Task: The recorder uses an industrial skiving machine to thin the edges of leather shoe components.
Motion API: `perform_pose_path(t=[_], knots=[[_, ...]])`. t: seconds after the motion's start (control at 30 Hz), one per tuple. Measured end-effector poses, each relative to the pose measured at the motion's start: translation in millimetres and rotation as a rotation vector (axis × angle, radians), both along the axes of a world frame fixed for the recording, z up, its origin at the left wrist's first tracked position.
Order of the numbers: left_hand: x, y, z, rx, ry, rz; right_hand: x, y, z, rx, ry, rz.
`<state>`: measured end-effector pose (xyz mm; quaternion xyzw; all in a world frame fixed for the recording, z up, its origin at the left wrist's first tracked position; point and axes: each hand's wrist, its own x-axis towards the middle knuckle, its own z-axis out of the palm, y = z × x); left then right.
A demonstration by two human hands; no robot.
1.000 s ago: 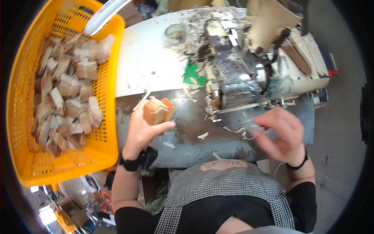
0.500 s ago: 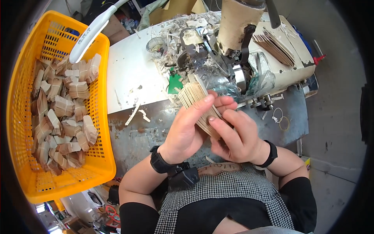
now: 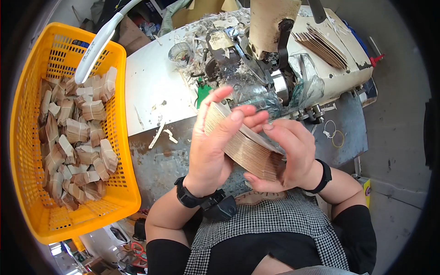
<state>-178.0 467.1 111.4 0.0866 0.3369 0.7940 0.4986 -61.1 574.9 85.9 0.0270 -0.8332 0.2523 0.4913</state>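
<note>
The left hand (image 3: 208,153) grasps the far end of a thick stack of thin, flat tan pieces (image 3: 250,153), the right hand (image 3: 298,153) its near end, above the grey metal desk's (image 3: 160,156) front edge. A yellow perforated plastic basket (image 3: 130,176) is beside the left edge.

White worktable (image 3: 142,98), worn grey metal front (image 3: 158,158), white lamp (image 3: 97,49) upper left, grey floor (image 3: 396,156) right
</note>
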Motion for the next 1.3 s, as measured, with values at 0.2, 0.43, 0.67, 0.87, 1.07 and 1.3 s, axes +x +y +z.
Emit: perform_pose_path(t=[0.2,0.43,0.67,0.87,1.07,1.3], knots=[[4,2,0,-0.019,0.016,0.005,11,-2,11,-0.033,-0.298,0.011],[-4,-5,6,-0.062,0.34,-0.126,20,6,21,0.017,-0.362,0.153],[-159,21,-2,-0.567,1.58,0.162,45,13,18,-0.31,-0.265,0.172],[-235,64,-63,-0.903,2.049,-0.128,51,0,11,-0.348,-0.245,0.143],[-255,83,-79,-1.178,1.97,-0.498,56,0,10,-0.376,-0.256,0.137],[-180,59,-11,-0.62,2.022,0.113,58,5,9,-0.489,-0.237,0.104]])
